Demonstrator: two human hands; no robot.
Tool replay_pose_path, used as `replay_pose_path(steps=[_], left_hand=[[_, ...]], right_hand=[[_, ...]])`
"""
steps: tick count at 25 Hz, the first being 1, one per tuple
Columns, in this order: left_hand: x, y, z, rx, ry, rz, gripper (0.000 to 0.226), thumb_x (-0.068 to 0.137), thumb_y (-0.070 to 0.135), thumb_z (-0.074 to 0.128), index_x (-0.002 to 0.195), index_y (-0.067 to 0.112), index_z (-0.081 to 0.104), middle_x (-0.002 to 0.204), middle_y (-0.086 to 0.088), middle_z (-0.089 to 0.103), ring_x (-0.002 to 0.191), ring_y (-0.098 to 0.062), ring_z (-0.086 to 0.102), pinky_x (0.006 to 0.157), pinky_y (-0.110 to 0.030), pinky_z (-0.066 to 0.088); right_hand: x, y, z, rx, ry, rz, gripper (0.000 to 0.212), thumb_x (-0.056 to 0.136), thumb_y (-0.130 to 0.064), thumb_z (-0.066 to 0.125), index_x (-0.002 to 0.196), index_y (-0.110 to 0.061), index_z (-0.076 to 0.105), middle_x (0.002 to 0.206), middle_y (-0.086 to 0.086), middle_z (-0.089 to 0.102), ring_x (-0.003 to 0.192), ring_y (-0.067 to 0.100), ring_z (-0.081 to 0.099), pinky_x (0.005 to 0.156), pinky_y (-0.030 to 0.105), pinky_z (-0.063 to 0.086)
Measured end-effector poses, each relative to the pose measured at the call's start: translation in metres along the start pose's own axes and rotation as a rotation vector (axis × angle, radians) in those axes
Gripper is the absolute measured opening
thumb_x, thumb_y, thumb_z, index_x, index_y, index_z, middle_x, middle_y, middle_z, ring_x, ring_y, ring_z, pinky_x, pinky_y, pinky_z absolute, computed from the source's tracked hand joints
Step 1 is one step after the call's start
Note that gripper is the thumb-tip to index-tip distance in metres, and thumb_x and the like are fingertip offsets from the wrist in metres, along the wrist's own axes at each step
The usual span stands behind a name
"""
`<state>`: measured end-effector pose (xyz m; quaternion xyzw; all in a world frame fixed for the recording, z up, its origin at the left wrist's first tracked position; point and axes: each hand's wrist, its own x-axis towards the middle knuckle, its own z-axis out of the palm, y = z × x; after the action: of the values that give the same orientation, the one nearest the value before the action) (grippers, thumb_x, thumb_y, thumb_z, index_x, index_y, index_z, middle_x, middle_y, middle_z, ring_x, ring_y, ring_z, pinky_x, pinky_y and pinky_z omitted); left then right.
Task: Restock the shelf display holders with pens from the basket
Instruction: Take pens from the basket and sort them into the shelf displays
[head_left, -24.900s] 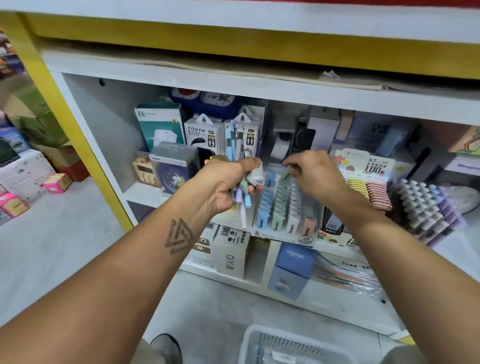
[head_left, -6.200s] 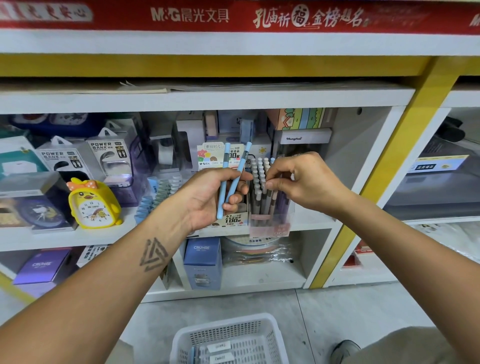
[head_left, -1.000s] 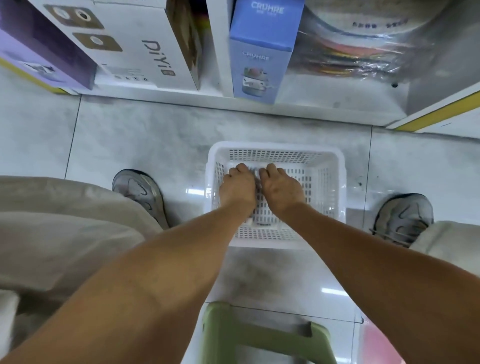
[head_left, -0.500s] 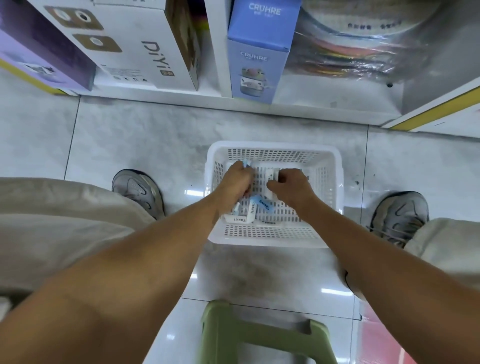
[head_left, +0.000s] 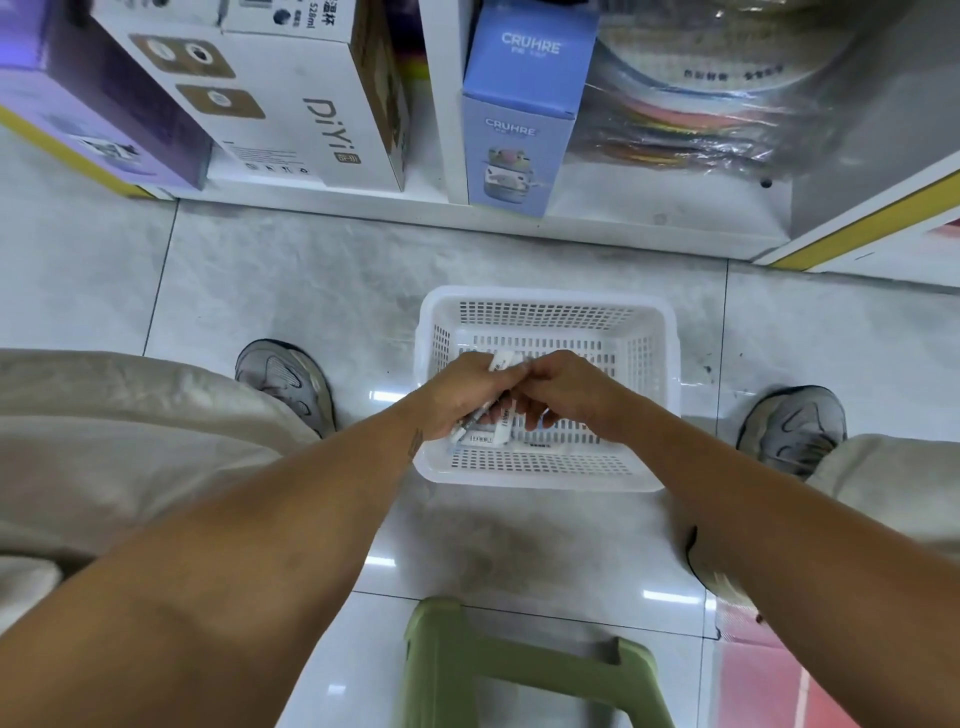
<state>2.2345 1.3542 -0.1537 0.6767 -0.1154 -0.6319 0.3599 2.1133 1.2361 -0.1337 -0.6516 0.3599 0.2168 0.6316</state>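
Nearest, a green plastic stool (head_left: 524, 670) on the glossy tiled floor (head_left: 291, 291), at the bottom edge. Beyond it, two bare forearms reaching forward over a white perforated basket (head_left: 545, 470) set on the floor between two grey sneakers (head_left: 285, 382), beige trouser legs to either side. Over the basket, left hand (head_left: 462, 395) curled round a bunch of white pens (head_left: 480, 415), their ends sticking out below and above the fist. Right hand (head_left: 563, 387) touching the left, fingers bent and pinching at the top of that same bunch. More white pens with labels lying on the basket bottom under the hands. Farther off, the lowest white shelf (head_left: 597, 221): a white DiYi box (head_left: 291, 109), a purple box (head_left: 98, 104) left of it, a blue CRUHRE box (head_left: 514, 130) upright, and plastic-wrapped coloured goods (head_left: 696, 109) to the right.
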Motion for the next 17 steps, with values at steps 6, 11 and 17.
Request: replay_pose_path(steps=[6,11,17], left_hand=[[0.008,-0.001,0.000,0.324,0.030,-0.030,0.011,0.090,0.018,0.066,0.091,0.007,0.066,0.071,-0.011,0.062,0.055,-0.016,0.055,0.051,-0.026,0.045],[0.008,-0.008,0.019,1.070,0.082,-0.097,0.036,0.078,0.014,0.078,0.108,0.014,0.058,0.086,0.002,0.055,0.085,-0.021,0.060,0.069,-0.029,0.049],[0.009,-0.016,0.031,1.280,0.206,-0.163,0.020,0.089,0.012,0.063,0.109,0.017,0.060,0.077,0.004,0.048,0.079,-0.019,0.054,0.065,-0.031,0.045]], right_hand=[[0.014,0.012,-0.007,-0.469,0.131,0.029,0.010,0.086,-0.008,0.065,0.093,-0.014,0.064,0.096,0.008,0.069,0.079,0.020,0.063,0.063,0.027,0.045],[0.011,0.047,0.022,-0.998,0.161,0.088,0.080,0.074,-0.053,0.081,0.131,-0.016,0.038,0.124,0.003,0.044,0.096,0.023,0.062,0.072,0.037,0.052],[0.013,0.055,0.042,-1.020,0.311,-0.045,0.060,0.087,-0.045,0.071,0.128,-0.014,0.041,0.121,0.005,0.045,0.089,0.024,0.064,0.065,0.036,0.053]])
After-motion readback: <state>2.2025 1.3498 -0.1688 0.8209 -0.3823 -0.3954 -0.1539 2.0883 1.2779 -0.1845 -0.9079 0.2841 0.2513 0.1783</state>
